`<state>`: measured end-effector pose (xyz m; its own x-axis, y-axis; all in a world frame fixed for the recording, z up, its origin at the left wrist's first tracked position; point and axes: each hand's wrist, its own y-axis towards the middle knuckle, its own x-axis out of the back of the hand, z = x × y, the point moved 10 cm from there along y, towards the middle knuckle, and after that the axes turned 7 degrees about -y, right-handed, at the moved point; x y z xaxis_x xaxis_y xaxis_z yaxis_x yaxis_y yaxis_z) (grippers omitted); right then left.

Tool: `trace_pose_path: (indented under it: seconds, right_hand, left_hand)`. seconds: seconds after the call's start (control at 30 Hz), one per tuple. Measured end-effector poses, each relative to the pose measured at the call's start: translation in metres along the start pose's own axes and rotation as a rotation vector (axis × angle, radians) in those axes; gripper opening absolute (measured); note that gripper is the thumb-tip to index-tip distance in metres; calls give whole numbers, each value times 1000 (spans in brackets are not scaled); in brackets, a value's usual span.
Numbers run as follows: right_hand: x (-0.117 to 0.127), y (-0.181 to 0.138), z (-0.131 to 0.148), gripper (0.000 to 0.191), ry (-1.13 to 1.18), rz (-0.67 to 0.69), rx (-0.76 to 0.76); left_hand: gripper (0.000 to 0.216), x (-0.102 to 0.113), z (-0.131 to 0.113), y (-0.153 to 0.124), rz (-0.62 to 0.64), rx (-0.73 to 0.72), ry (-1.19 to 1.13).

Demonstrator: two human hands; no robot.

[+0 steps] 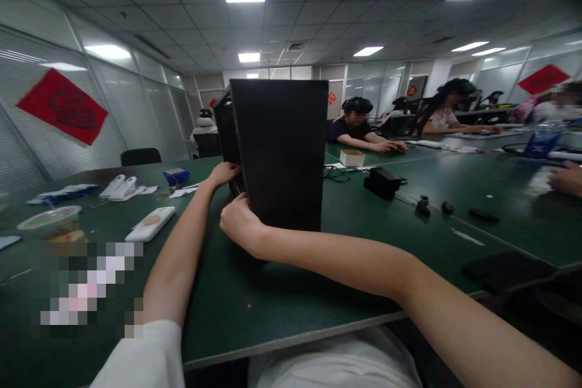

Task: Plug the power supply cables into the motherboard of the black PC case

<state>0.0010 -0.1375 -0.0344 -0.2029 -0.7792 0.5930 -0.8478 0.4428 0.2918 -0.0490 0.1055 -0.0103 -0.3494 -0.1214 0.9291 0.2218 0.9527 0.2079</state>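
A tall black computer case [282,151] stands upright on the green table, one broad plain panel facing me. Its left side shows at a steep angle and looks dark inside. My left hand [225,174] reaches to that left side, with its fingertips hidden behind the case's edge. Lower and closer to me, my right hand [242,224] is bent round to the same side. Its fingers are curled together by the near left edge, and whatever they pinch is too small or hidden to name.
Left on the green table [218,321] lie a white power bank [151,224], a blue box [176,176] and a plastic bowl [50,218]. To the right are a black box-shaped device [382,183], small black parts [422,206] and a white carton [351,158]. Other people sit beyond.
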Motion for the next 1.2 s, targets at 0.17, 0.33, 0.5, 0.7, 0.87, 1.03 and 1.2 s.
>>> trace_pose_path:
  seconds: [0.17, 0.33, 0.5, 0.7, 0.87, 1.03, 1.2]
  right_hand:
    - [-16, -42, -31, 36, 13, -5, -31]
    - [-45, -79, -76, 41, 80, -5, -94]
    - [-102, -113, -136, 44, 93, 105, -225]
    - [-168, -145, -193, 56, 107, 308, -387]
    - [-179, -158, -202, 58, 113, 287, -432]
    - [-181, -165, -198, 55, 141, 285, -438]
    - [-173, -166, -190, 56, 122, 261, -375]
  left_hand:
    - [56, -1, 4, 12, -50, -89, 69]
    - [65, -9, -19, 12, 106, -104, 104]
    - [68, -23, -48, 14, 302, -76, 173]
    - [66, -30, -86, -7, 405, -87, 266]
    - [64, -23, -113, -37, 483, -93, 306]
    - [59, -14, -128, -56, 510, -121, 276]
    - [52, -12, -125, -66, 547, -46, 179]
